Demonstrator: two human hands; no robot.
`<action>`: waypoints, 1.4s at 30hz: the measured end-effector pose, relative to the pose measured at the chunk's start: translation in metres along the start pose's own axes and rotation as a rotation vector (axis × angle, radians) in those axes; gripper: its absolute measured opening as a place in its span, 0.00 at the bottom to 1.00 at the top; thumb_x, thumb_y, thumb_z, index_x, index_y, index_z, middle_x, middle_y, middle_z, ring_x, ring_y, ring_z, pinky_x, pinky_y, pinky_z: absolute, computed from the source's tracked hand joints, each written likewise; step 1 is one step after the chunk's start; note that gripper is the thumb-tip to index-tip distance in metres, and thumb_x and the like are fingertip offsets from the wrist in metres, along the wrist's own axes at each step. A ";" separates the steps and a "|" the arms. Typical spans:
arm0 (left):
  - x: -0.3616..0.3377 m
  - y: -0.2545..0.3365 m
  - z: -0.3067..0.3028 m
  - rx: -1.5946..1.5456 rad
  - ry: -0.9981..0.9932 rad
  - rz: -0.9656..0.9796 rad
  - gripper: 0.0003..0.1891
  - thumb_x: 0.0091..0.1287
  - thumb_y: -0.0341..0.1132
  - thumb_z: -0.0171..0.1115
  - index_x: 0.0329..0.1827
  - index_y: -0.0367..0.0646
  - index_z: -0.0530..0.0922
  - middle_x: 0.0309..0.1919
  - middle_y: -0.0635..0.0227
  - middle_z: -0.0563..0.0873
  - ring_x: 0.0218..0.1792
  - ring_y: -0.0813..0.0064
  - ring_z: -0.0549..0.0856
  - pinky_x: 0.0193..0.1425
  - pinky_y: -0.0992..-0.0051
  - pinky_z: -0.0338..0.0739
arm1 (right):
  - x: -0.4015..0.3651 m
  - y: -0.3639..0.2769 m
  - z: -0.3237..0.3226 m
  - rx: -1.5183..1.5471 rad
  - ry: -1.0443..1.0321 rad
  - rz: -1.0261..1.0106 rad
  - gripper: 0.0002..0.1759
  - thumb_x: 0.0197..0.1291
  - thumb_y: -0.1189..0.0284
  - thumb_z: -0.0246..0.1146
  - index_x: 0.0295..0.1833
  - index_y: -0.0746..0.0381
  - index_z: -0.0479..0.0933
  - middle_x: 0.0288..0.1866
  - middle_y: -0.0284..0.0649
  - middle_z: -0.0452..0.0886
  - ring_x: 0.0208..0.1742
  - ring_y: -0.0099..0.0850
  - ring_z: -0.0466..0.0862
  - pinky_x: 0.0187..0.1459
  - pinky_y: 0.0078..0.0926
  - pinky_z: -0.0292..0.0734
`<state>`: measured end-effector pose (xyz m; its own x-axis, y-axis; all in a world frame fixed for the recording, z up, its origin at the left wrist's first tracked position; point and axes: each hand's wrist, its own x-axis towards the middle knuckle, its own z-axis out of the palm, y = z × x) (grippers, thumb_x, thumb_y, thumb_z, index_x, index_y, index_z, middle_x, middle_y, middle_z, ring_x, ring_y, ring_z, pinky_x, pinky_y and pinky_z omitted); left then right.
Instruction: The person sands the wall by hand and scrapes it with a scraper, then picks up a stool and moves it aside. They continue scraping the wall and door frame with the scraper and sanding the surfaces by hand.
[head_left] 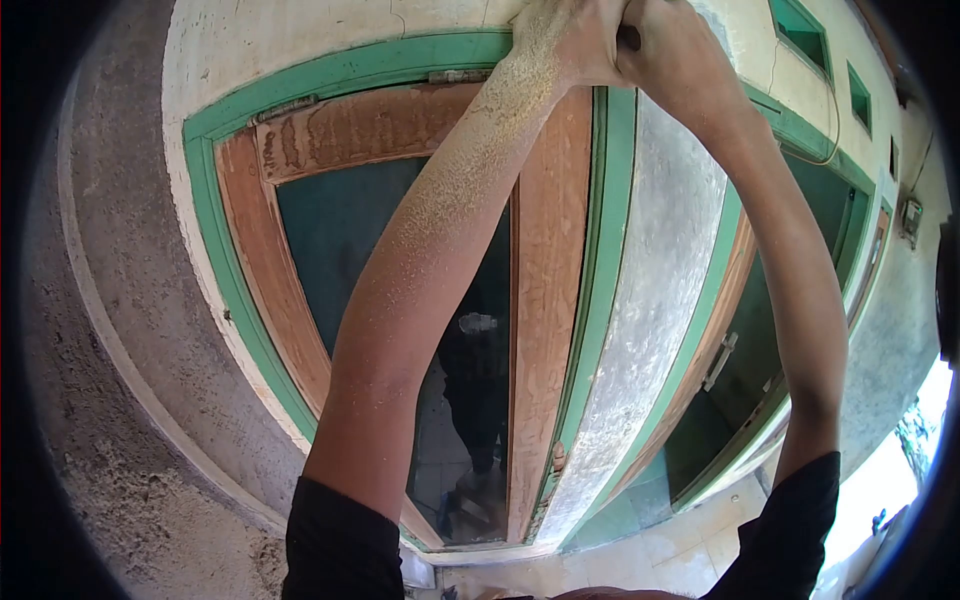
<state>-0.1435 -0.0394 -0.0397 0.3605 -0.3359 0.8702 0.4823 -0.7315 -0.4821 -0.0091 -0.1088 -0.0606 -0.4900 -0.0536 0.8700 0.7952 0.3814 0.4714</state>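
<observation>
Both my hands are raised together at the top edge, in front of the wall above the green frame (350,65). My left hand (585,45) is partly cut off and its fingers do not show. Pale yellow dust coats its wrist and forearm. Right beside it, my right hand (672,55) has its fingers curled closed; what they hold, if anything, is hidden. A small dark gap shows between the hands. Below them stands a glazed panel with bare brown wood (550,300) around dark glass (340,230), and metal hinges (460,76) along its upper edge.
A grey-white pillar (660,250) separates this panel from a doorway with a metal handle (720,360) on the right. A thin cable (836,125) hangs on the wall. Rough concrete (130,420) lies along the left. Pale floor tiles (680,545) show at the bottom.
</observation>
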 end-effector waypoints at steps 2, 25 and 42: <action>0.001 -0.003 0.002 -0.031 0.015 -0.008 0.33 0.50 0.47 0.79 0.57 0.48 0.74 0.42 0.46 0.88 0.48 0.40 0.88 0.50 0.48 0.83 | 0.006 -0.009 -0.007 -0.067 -0.039 0.083 0.11 0.63 0.73 0.68 0.39 0.73 0.80 0.31 0.58 0.85 0.37 0.52 0.89 0.40 0.42 0.85; -0.006 -0.010 -0.008 -0.265 0.010 0.026 0.35 0.45 0.41 0.82 0.53 0.45 0.71 0.33 0.49 0.88 0.40 0.41 0.89 0.40 0.51 0.83 | 0.010 -0.085 -0.034 -0.251 -0.195 0.340 0.10 0.67 0.74 0.66 0.48 0.70 0.78 0.39 0.51 0.85 0.41 0.42 0.85 0.49 0.36 0.83; -0.009 -0.001 0.000 -0.157 0.148 0.048 0.34 0.51 0.39 0.78 0.57 0.43 0.67 0.33 0.49 0.88 0.40 0.44 0.90 0.45 0.50 0.85 | 0.014 -0.086 -0.020 -0.545 -0.128 0.314 0.04 0.57 0.80 0.69 0.36 0.72 0.84 0.30 0.49 0.85 0.31 0.37 0.86 0.35 0.34 0.83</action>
<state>-0.1469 -0.0360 -0.0469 0.2530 -0.4479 0.8575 0.3327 -0.7920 -0.5119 -0.0771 -0.1613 -0.0864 -0.2166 0.1075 0.9703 0.9587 -0.1642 0.2322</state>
